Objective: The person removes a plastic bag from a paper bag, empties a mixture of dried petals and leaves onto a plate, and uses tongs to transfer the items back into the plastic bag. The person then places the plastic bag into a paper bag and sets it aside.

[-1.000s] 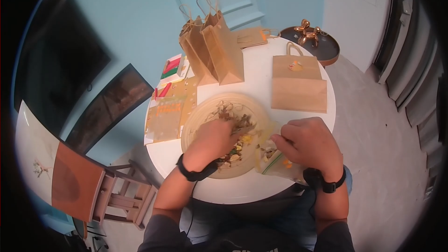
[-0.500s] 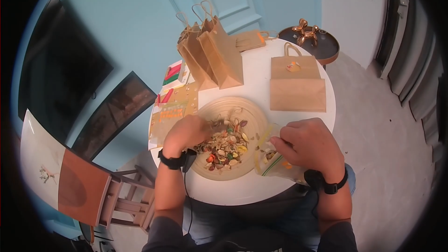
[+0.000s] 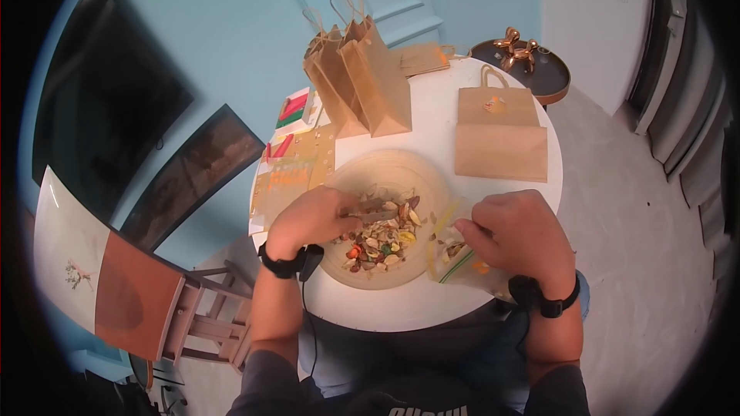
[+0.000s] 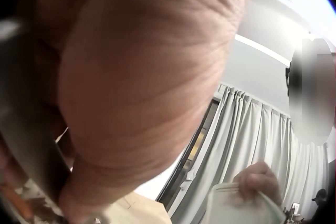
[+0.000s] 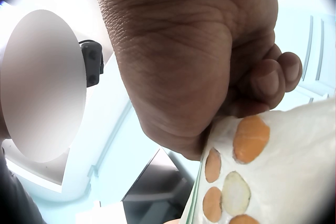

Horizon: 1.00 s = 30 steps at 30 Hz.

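My left hand (image 3: pixel 311 219) grips a narrow brownish-grey utensil (image 3: pixel 378 216) over the left side of a round, pale wooden tray (image 3: pixel 436 185). Blurred in the left wrist view, the utensil (image 4: pixel 26 119) runs along the palm; its exact kind cannot be told. Colourful dried petals and leaves, like potpourri (image 3: pixel 378 250), lie heaped on the tray. Right of it, my right hand (image 3: pixel 523 231) pinches the edge of a clear zip bag (image 3: pixel 472 279) with a green seal line. Some dried pieces show inside. Orange and whitish dots mark the bag (image 5: pixel 294 155) in the right wrist view.
Tall brown paper bags (image 3: pixel 378 85) stand behind the tray, and a smaller paper bag (image 3: pixel 501 152) lies at the back right. Patterned packets (image 3: pixel 308 158) and a box of coloured sticks (image 3: pixel 294 112) sit on the left of the white table (image 3: pixel 370 312).
My left hand has drawn back leftward from over the heap with the utensil, uncovering more dried pieces, then dipped its tip in at the heap's upper part. The right hand keeps its hold on the bag.
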Available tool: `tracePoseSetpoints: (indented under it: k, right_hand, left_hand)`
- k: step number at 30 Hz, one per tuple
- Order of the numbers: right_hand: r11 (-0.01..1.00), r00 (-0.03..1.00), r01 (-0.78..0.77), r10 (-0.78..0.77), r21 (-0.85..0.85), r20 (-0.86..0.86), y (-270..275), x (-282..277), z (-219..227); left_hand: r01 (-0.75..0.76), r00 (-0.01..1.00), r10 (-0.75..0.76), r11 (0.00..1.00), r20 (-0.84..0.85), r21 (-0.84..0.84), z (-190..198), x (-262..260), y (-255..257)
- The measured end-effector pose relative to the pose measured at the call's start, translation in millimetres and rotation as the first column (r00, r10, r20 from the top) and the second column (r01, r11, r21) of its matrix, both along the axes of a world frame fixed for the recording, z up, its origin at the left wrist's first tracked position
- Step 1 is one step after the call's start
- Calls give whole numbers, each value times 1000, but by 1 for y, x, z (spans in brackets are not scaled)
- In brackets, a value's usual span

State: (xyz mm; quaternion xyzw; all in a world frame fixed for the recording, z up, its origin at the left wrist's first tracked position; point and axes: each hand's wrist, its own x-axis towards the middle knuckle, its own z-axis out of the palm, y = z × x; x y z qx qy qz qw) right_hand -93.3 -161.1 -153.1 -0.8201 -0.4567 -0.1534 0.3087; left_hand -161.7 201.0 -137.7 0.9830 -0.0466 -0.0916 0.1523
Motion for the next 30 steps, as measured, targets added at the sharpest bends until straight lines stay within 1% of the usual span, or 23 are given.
tracePoseSetpoints:
  k: [3,4,7,8,11,14,17,20,23,24,27,28,30]
  right_hand:
    - [1000,1000,-8,8,-6,-7,0,0,0]
    - [1000,1000,-8,8,-8,-9,0,0,0]
    - [1000,1000,-5,5,-12,-19,0,-2,1]
    - [1000,1000,-6,6,-8,-17,1,-2,1]
    - [1000,1000,-12,12,-11,-6,4,-3,0]
    - [1000,1000,-14,14,-28,-3,7,-2,0]
    - [999,1000,-9,9,-31,-6,7,-2,1]
    - [1000,1000,-10,10,-21,-8,8,-1,2]
    - [1000,1000,-16,15,-12,-16,7,-2,1]
    - [1000,1000,-13,12,-11,-19,6,-3,1]
    - [1000,1000,-11,11,-8,-22,6,-4,1]
    - [1000,1000,-12,12,-6,-21,7,-4,1]
    - [1000,1000,-16,16,-9,-21,7,-4,1]
  left_hand:
    - [18,979,-39,994,199,108,1,-37,-6]
    - [57,956,-77,995,282,75,-6,-51,-10]
    - [91,974,-94,996,205,23,-3,-77,-31]
    - [136,961,-142,990,239,40,-17,-80,-25]
    - [-11,978,-23,988,208,157,-24,-77,-30]
    - [-100,952,35,975,304,200,-28,-67,-20]
    - [-166,935,129,982,331,85,-23,-73,-12]
    - [-235,923,212,972,320,33,-16,-91,-5]
    - [-278,951,261,957,165,89,-1,-113,-1]
    - [-203,964,194,979,181,32,-1,-120,3]
    - [-28,985,12,995,169,92,-7,-126,4]
    - [-78,986,64,993,151,87,-12,-124,1]
    - [-116,971,81,982,224,148,-20,-112,2]
